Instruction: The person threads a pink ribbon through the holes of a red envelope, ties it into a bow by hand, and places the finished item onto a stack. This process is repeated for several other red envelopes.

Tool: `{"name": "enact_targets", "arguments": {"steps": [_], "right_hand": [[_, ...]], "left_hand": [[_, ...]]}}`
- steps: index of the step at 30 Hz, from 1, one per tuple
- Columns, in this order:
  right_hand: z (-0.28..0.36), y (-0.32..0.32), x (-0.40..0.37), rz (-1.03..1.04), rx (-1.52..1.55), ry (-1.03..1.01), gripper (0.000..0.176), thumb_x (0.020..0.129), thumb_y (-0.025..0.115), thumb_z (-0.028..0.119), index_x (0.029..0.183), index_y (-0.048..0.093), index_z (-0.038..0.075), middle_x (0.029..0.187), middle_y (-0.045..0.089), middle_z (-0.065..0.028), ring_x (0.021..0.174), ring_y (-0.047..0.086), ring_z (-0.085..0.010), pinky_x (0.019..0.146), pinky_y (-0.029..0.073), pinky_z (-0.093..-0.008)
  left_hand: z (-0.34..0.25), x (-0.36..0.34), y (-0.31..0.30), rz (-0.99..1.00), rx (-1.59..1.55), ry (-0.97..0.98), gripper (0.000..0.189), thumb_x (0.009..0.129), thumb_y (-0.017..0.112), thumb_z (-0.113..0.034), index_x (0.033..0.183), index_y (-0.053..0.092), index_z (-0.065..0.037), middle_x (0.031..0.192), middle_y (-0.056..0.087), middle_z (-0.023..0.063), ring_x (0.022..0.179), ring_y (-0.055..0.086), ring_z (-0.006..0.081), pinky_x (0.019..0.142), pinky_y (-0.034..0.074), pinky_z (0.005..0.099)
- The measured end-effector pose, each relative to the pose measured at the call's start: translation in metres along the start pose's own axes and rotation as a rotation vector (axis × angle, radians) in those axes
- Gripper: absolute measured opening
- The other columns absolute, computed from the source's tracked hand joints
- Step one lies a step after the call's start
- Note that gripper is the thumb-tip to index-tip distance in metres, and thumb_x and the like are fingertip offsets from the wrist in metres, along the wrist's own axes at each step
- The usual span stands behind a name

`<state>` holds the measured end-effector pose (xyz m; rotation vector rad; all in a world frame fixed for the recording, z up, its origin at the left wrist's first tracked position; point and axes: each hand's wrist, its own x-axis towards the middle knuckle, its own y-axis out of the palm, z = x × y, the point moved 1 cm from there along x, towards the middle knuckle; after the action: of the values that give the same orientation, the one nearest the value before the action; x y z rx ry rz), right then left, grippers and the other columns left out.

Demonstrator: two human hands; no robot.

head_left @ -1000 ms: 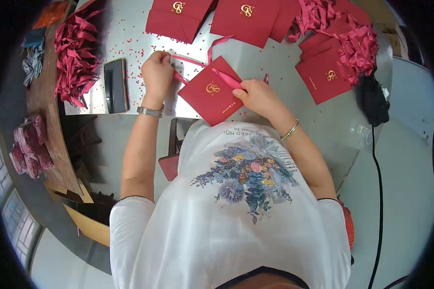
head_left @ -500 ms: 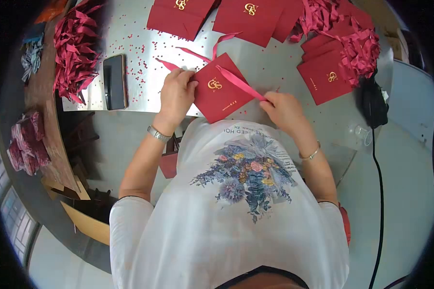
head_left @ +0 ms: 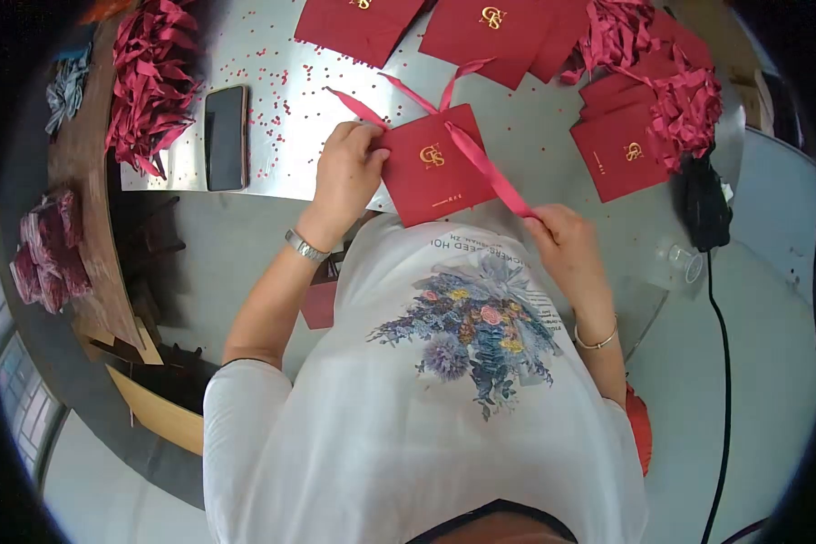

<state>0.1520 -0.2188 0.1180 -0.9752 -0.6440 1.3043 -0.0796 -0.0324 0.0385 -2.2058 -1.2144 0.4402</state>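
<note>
A red paper gift bag with a gold monogram lies flat at the table's near edge, in front of my shirt. My left hand is closed on its upper left edge, thumb and fingers pinching there. Pink-red ribbon is attached near the bag's top; one strand runs down to the right, drawn straight. The end of that strand is pinched in my right hand, which is off the bag's right side. Several other ribbon ends stick up beyond the bag's top edge.
More red bags lie at the back, with another stack to the right under bunched ribbons. A ribbon heap and a phone are at left. Red dots of scrap litter the metal table. A black cable hangs at right.
My right hand has moved down and right, pulling the ribbon strand longer and straighter. The bag has turned slightly more upright, with my left hand still on its edge. The whole view has shifted a little.
</note>
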Motion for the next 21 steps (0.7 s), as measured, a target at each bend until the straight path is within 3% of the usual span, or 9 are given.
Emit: {"name": "enact_targets", "arguments": {"steps": [2, 6, 9, 12, 15, 16, 19, 21], "right_hand": [[0.022, -0.012, 0.004, 0.195, 0.371, 0.479, 0.03, 0.083, 0.066, 0.012, 0.112, 0.064, 0.008, 0.096, 0.068, -0.0141, 0.086, 0.064, -0.0213, 0.074, 0.05, -0.0319], [0.041, -0.022, -0.002, 0.234, 0.673, 0.502, 0.043, 0.082, 0.067, 0.008, 0.124, 0.058, 0.007, 0.102, 0.067, -0.0108, 0.086, 0.063, -0.0135, 0.075, 0.049, -0.0269], [0.054, -0.022, 0.001, 0.192, 1.158, 0.104, 0.057, 0.076, 0.067, 0.001, 0.131, 0.051, 0.0, 0.117, 0.061, -0.0124, 0.092, 0.06, -0.0142, 0.075, 0.05, -0.0239], [0.074, -0.015, 0.007, 0.062, 1.271, 0.182, 0.041, 0.08, 0.067, 0.006, 0.121, 0.059, 0.0, 0.106, 0.066, -0.0085, 0.093, 0.062, -0.0139, 0.082, 0.049, -0.0275], [0.065, -0.011, 0.013, 0.184, 1.08, 0.167, 0.03, 0.082, 0.064, 0.004, 0.111, 0.063, -0.001, 0.098, 0.068, -0.0085, 0.087, 0.063, -0.0142, 0.077, 0.051, -0.0292], [0.069, -0.01, 0.021, 0.163, 1.016, 0.143, 0.018, 0.083, 0.063, 0.005, 0.099, 0.066, -0.002, 0.087, 0.069, -0.0097, 0.079, 0.065, -0.016, 0.07, 0.051, -0.0306], [0.071, 0.011, 0.042, 0.13, 0.756, -0.039, 0.015, 0.082, 0.065, 0.008, 0.092, 0.067, -0.002, 0.081, 0.067, -0.0114, 0.073, 0.064, -0.0182, 0.066, 0.049, -0.0309], [0.076, 0.024, 0.058, 0.139, 0.683, 0.041, 0.015, 0.082, 0.066, 0.015, 0.085, 0.067, 0.0, 0.076, 0.065, -0.013, 0.069, 0.064, -0.0234, 0.063, 0.049, -0.0329]], "left_hand": [[-0.001, 0.001, 0.002, 0.012, 0.025, 0.026, 0.029, 0.074, 0.069, -0.003, 0.102, 0.065, -0.001, 0.093, 0.061, 0.016, 0.084, 0.06, 0.032, 0.075, 0.05, 0.0386], [-0.007, 0.005, 0.003, 0.053, 0.016, 0.016, 0.029, 0.074, 0.069, -0.004, 0.102, 0.066, -0.002, 0.092, 0.061, 0.0153, 0.085, 0.06, 0.0314, 0.076, 0.05, 0.0386], [0.0, 0.008, 0.007, 0.085, -0.069, -0.037, 0.029, 0.073, 0.07, -0.003, 0.102, 0.066, -0.004, 0.09, 0.061, 0.0143, 0.084, 0.06, 0.0302, 0.076, 0.05, 0.038], [0.006, 0.009, 0.01, 0.129, -0.18, -0.112, 0.03, 0.072, 0.069, 0.0, 0.102, 0.067, -0.005, 0.09, 0.06, 0.0126, 0.083, 0.061, 0.0282, 0.075, 0.05, 0.0361], [0.012, 0.013, 0.014, 0.183, -0.344, -0.198, 0.031, 0.072, 0.067, 0.005, 0.101, 0.067, -0.006, 0.091, 0.058, 0.0113, 0.082, 0.06, 0.0257, 0.075, 0.051, 0.0336], [0.013, 0.015, 0.013, 0.183, -0.345, -0.199, 0.031, 0.072, 0.067, 0.005, 0.101, 0.067, -0.006, 0.091, 0.058, 0.0113, 0.082, 0.06, 0.0257, 0.075, 0.051, 0.0336], [0.015, 0.018, 0.013, 0.239, -0.287, -0.145, 0.032, 0.071, 0.065, 0.008, 0.1, 0.068, -0.006, 0.091, 0.057, 0.0109, 0.081, 0.061, 0.024, 0.075, 0.051, 0.0317], [0.016, 0.018, 0.018, 0.154, -0.234, 0.034, 0.027, 0.072, 0.065, 0.006, 0.097, 0.067, -0.004, 0.09, 0.056, 0.011, 0.081, 0.061, 0.024, 0.075, 0.051, 0.0318]]}}
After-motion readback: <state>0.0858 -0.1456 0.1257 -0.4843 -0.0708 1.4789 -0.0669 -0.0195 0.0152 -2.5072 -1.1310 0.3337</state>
